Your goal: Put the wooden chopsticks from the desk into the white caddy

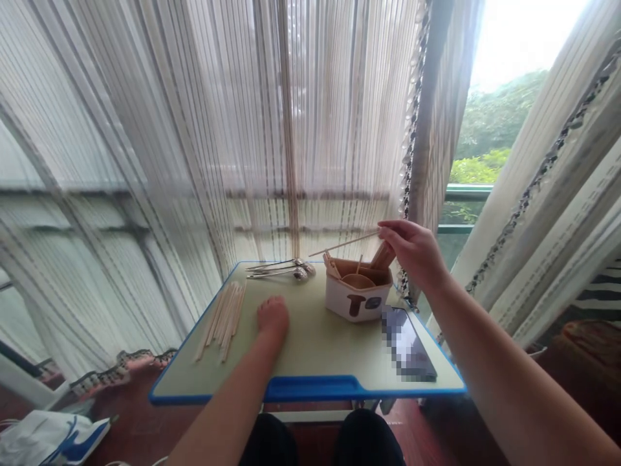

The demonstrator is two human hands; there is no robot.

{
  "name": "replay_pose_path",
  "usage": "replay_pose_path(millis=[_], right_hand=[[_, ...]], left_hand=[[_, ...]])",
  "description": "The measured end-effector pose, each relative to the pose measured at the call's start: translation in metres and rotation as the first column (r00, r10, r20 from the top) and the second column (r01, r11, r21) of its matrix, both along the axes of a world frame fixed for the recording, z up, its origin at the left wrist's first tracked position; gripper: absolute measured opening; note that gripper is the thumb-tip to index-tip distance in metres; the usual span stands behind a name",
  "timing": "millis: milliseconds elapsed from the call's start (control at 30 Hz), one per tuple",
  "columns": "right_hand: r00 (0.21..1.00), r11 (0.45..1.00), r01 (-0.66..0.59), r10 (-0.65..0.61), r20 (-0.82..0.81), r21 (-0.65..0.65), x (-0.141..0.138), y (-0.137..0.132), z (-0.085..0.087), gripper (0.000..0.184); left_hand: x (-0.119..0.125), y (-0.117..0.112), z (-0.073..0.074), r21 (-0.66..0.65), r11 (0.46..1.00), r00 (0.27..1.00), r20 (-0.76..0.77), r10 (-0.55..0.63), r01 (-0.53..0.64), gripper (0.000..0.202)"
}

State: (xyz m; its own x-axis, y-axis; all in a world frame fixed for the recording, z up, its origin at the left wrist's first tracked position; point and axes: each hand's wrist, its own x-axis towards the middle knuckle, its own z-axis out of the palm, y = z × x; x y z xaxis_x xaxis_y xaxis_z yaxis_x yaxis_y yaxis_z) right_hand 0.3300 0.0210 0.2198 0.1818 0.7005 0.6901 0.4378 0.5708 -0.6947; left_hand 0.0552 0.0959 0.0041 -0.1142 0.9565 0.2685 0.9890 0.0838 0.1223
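Hands apart, right hand (412,254) pinching chopstick (342,244) above paper box (358,299), left hand (272,317) on desk (315,343), back from blue edge (310,388)

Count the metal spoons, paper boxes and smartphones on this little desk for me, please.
Metal spoons: 2
Paper box: 1
Smartphone: 1
Total: 4

Pale green blue-edged desk (320,349), loose wooden chopsticks (220,320), two metal spoons (280,269), white box (358,299), probably a phone (408,343)
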Motion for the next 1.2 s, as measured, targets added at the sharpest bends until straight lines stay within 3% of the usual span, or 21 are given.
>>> replay_pose_path(millis=[167,267,400,500,733,867,1033,1200], right_hand=[[0.968,0.979,0.200,-0.204,0.148,0.044,0.012,-0.005,0.000,0.033],[0.910,0.943,0.316,-0.332,0.247,0.104,0.018,-0.006,0.005,0.030],[0.835,0.938,0.324,-0.344,0.429,0.121,0.023,-0.005,0.010,0.028],[0.806,0.934,0.337,-0.351,0.477,0.117,0.026,-0.002,0.015,0.028],[0.814,0.954,0.297,-0.277,0.510,0.043,0.020,0.013,0.018,0.024],[0.848,0.968,0.250,-0.206,0.489,-0.025,0.005,0.029,0.010,0.019],[0.927,0.985,0.087,-0.025,0.374,-0.150,-0.012,0.057,-0.006,0.024],[0.909,0.970,0.061,0.044,0.414,-0.236,-0.024,0.077,-0.011,0.023]], left_hand=[[0.039,0.004,0.010,-0.134,0.986,0.994,0.038,-0.099,0.103,0.030],[0.051,0.008,0.012,-0.109,0.984,0.990,0.045,-0.134,0.138,0.033],[0.052,0.012,0.004,-0.019,0.997,0.997,0.018,-0.080,0.081,0.036],[0.049,0.013,-0.001,-0.007,0.997,0.997,0.001,-0.077,0.077,0.037],[0.050,0.012,0.001,-0.012,0.996,0.996,0.008,-0.088,0.088,0.041],[0.048,0.013,-0.002,0.011,0.994,0.993,0.040,-0.109,0.109,0.042],[0.046,0.014,-0.005,0.024,0.993,0.991,0.068,-0.116,0.114,0.041],[0.045,0.014,-0.004,0.030,0.994,0.989,0.092,-0.112,0.110,0.040]])
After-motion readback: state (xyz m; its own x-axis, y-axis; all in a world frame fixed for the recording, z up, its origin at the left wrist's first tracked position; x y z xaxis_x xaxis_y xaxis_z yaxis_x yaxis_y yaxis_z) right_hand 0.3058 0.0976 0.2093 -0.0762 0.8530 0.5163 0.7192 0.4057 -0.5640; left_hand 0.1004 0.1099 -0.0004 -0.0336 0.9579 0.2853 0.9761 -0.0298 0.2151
